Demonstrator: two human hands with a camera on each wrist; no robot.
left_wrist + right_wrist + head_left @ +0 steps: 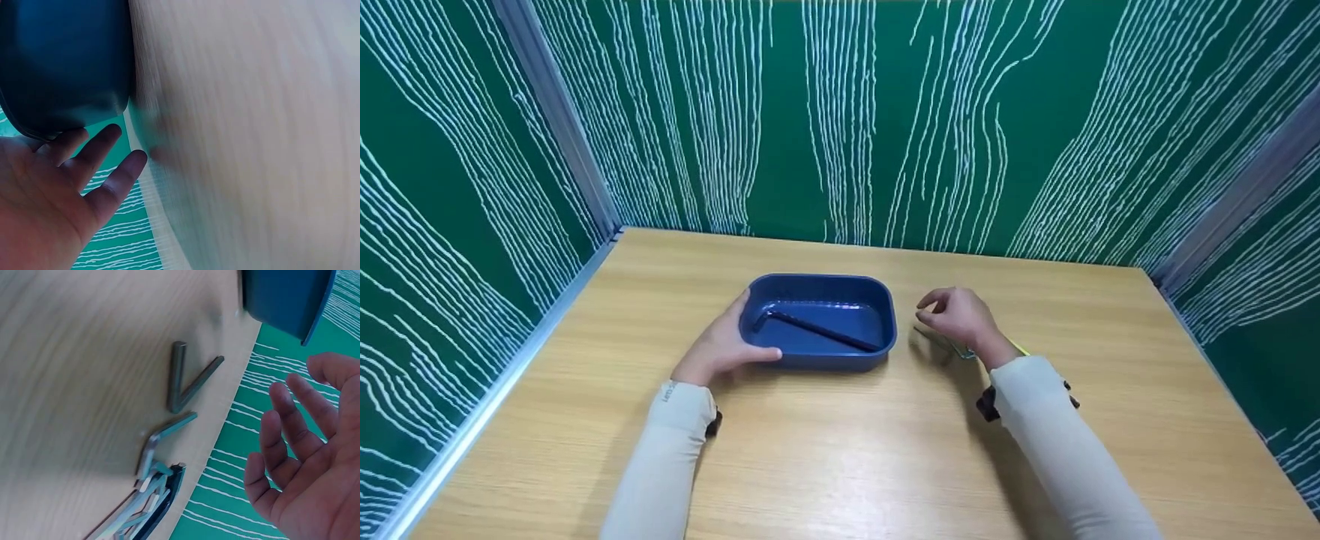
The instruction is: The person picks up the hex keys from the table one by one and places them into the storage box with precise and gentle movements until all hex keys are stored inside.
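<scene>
My left hand [721, 345] holds the left end of a blue rectangular box [817, 363], its thumb over the front rim. Inside the box a black hex key [826, 331] lies slantwise. In the left wrist view, several fingers spread beneath the box's wall [67, 67]. My right hand [964, 318] hovers right of the box, fingers loosely bent and holding nothing. Near it on the table, the right wrist view shows a dark bent hex key [176, 379], a greenish one [160, 433] and a bundle of several more [140, 512]. My right hand partly hides these in the head view.
A wood-grain table [840, 450] bears everything. Green walls with white wavy lines [840, 112] stand behind and on both sides, with grey metal posts [559, 112] at the corners. Dark wrist devices [988, 405] sit under the sleeves.
</scene>
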